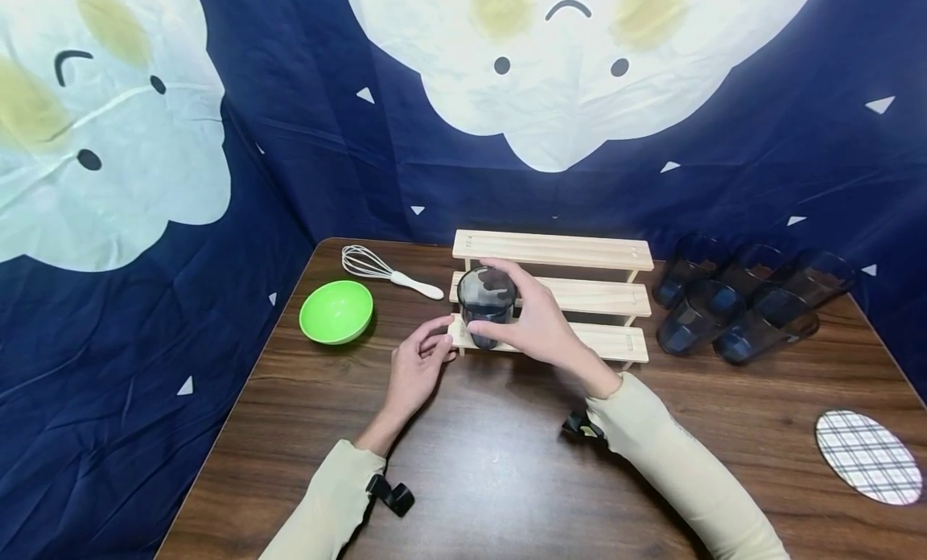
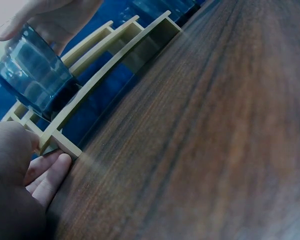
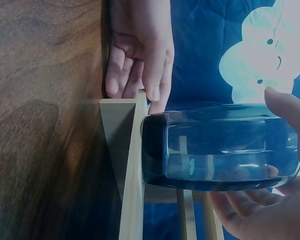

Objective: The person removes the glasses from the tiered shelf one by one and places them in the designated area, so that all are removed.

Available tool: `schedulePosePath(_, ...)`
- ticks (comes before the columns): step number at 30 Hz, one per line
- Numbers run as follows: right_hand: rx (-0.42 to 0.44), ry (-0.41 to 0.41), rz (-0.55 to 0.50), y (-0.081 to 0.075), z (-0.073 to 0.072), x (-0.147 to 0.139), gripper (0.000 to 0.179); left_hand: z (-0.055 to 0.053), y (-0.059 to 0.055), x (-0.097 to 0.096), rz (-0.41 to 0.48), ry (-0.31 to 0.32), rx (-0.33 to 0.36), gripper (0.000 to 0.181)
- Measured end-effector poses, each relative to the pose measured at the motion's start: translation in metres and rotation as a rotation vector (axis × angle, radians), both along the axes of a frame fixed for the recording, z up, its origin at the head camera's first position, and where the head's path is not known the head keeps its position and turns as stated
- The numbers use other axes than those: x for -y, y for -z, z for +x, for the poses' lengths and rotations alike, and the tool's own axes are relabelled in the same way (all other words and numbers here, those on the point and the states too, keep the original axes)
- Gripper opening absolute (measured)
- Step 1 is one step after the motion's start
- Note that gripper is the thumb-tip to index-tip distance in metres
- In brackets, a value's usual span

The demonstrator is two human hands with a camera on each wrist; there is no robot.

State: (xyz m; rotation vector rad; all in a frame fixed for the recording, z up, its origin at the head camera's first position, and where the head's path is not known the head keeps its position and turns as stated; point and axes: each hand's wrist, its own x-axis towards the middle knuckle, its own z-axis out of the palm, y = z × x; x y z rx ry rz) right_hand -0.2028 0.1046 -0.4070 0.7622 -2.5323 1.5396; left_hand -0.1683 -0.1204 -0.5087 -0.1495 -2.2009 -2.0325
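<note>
My right hand (image 1: 543,323) grips a dark blue-grey tinted drinking glass (image 1: 485,312) near its rim, thumb on one side and fingers on the other. Upright, the glass has its base at the left end of the lowest step of a three-step wooden display rack (image 1: 554,248). In the right wrist view the glass's base (image 3: 154,150) meets the front board (image 3: 132,200). My left hand (image 1: 418,371) pinches that board's left end, thumb above and fingers underneath, as the left wrist view shows.
Several similar tinted glasses (image 1: 698,315) stand right of the rack. Left of it lie a white whisk (image 1: 416,284) and a green bowl (image 1: 336,312). A round checked mat (image 1: 869,457) is at the table's right. Blue cloth (image 1: 304,142) hangs behind and to the left.
</note>
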Motion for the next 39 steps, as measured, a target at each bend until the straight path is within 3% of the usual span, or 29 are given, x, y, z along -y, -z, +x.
schedulePosePath(24, -0.050, 0.041, -0.053, 0.000, 0.006, -0.003, 0.091, 0.000, -0.002, 0.000, -0.011, -0.004, 0.001, 0.032)
schedulePosePath(39, -0.039, 0.056, -0.072, -0.011, 0.015, -0.017, 0.090, -0.001, 0.000, -0.001, 0.002, -0.012, 0.011, 0.032)
